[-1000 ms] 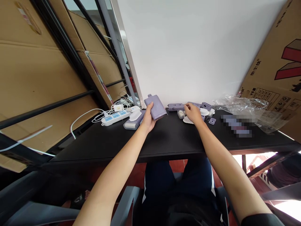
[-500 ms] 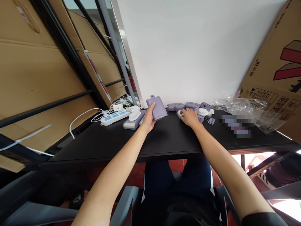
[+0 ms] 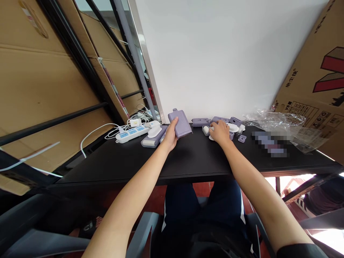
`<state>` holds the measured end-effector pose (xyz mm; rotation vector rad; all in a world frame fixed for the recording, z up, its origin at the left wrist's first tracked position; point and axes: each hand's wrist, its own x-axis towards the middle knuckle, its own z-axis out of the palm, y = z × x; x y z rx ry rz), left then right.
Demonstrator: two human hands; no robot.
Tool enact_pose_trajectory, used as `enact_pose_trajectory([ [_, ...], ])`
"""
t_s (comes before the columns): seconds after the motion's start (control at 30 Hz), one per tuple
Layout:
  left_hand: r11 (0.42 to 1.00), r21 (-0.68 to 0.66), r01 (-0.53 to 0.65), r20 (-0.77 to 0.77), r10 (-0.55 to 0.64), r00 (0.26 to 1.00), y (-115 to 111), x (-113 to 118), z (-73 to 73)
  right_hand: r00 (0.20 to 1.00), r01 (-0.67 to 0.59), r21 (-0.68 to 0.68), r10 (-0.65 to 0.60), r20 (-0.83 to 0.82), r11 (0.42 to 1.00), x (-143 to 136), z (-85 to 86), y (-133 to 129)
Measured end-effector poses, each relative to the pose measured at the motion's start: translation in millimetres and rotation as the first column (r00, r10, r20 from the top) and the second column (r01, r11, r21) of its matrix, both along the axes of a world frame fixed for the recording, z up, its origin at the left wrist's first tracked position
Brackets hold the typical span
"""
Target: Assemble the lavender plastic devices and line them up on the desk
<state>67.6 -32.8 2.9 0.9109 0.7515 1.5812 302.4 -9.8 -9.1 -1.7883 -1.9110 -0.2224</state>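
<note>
My left hand [image 3: 171,138] grips a flat purple plastic casing [image 3: 180,123], raised above the black table and tilted, thumb across its front. My right hand [image 3: 221,132] is at the group of parts by the wall, fingers bent downward. A white piece [image 3: 211,137] shows under those fingers, and whatever they pinch is hidden. Just left of them lies a small white cylindrical part [image 3: 206,130]. Behind is a purple perforated block [image 3: 201,122]. White oval pieces [image 3: 232,128] and a small purple plate [image 3: 242,138] lie to the right.
A white power strip [image 3: 133,133] with cables sits at the left, beside purple-and-white units [image 3: 153,137]. Clear plastic wrap [image 3: 279,122] and a blurred packet [image 3: 270,144] lie at the right. A large cardboard box [image 3: 311,89] leans there. A white wall [image 3: 215,53] rises behind the table [image 3: 188,161].
My right hand has shifted slightly to the right, uncovering the white cylindrical part. My left hand still holds the purple casing in nearly the same place.
</note>
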Motion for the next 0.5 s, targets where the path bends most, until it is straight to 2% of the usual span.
enact_pose_trajectory([
  [0.13, 1.0, 0.002, 0.003, -0.003, -0.003, 1.0, 0, 0, 0.0, 0.991, -0.073, -0.022, 0.075, 0.108, 0.997, -10, -7.1, -1],
  [0.33, 1.0, -0.004, 0.0, -0.012, 0.0, 1.0, 0, -1, -0.1, 0.973, -0.208, -0.042, 0.211, 0.089, 0.977, -14, -2.4, -6],
  [0.5, 1.0, -0.003, -0.005, -0.001, 0.005, 1.0, -1, 0, 0.6, 0.975, -0.204, -0.047, 0.208, 0.082, 0.978, -16, -0.4, -9],
])
